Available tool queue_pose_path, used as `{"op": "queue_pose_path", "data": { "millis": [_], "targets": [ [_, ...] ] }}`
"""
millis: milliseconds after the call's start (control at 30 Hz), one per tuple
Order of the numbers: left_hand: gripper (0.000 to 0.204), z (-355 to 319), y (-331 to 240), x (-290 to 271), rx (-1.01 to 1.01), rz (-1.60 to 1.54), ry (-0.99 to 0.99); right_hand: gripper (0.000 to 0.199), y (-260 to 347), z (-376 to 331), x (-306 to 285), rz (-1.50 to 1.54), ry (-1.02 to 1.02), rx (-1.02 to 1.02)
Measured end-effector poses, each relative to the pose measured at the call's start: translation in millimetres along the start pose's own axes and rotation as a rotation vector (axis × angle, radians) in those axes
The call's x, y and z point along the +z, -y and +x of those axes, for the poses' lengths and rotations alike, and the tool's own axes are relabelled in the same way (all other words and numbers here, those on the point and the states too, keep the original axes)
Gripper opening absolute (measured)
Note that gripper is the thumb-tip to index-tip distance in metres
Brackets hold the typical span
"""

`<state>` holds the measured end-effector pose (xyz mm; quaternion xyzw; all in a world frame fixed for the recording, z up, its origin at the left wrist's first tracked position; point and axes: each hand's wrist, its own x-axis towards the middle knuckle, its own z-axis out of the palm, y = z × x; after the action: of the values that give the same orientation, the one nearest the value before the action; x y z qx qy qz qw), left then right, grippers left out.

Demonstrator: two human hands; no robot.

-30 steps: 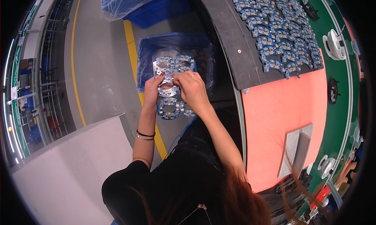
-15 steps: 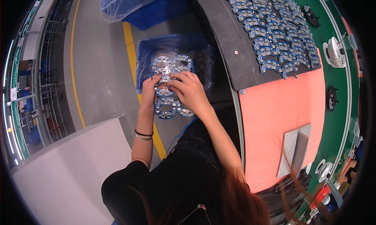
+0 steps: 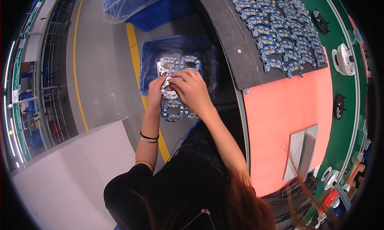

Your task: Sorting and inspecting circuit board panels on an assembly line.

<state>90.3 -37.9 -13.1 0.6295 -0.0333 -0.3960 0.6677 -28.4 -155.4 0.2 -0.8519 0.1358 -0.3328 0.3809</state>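
Blue bin (image 3: 148,54): wide floor (image 3: 100,66) opens to its left — past a yellow line (image 3: 131,38); a table edge runs along its right.
Board sheet (image 3: 171,95): in view over the bin, its low end sticking out past the bin's near edge.
Left hand (image 3: 155,95): thumb and fingers clamped on the sheet's left edge.
Right hand (image 3: 193,89): fingers bent on the sheet's middle — I can't tell if the tips pinch it.
Dark mat (image 3: 240,66): right of the bin, holding rows of small blue boards (image 3: 276,41).
Pink mat (image 3: 280,110): right of the bin, nearer the person, under a metal block (image 3: 296,156).
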Motion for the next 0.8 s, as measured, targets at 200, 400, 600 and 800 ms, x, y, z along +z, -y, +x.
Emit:
{"op": "queue_pose_path", "data": {
  "millis": [200, 400, 600, 800],
  "targets": [
    [0.021, 0, 10, 8, 0.014, -0.126, -0.021, 0.016, -7, -6, 4, 0.023, 0.003, 0.044],
    [0.022, -2, 7, 11, 0.064, -0.031, -0.074, 0.015, 0, -2, 0, 0.169, -0.013, 0.065],
    [0.024, 4, 15, 12, 0.124, 0.075, -0.023, 0.011, -6, -2, 8, 0.099, 0.018, 0.016],
    [0.025, 7, 17, 10, 0.129, 0.155, 0.027, 0.010, -11, -6, 10, 0.406, -0.056, 0.208]
  ]
}}
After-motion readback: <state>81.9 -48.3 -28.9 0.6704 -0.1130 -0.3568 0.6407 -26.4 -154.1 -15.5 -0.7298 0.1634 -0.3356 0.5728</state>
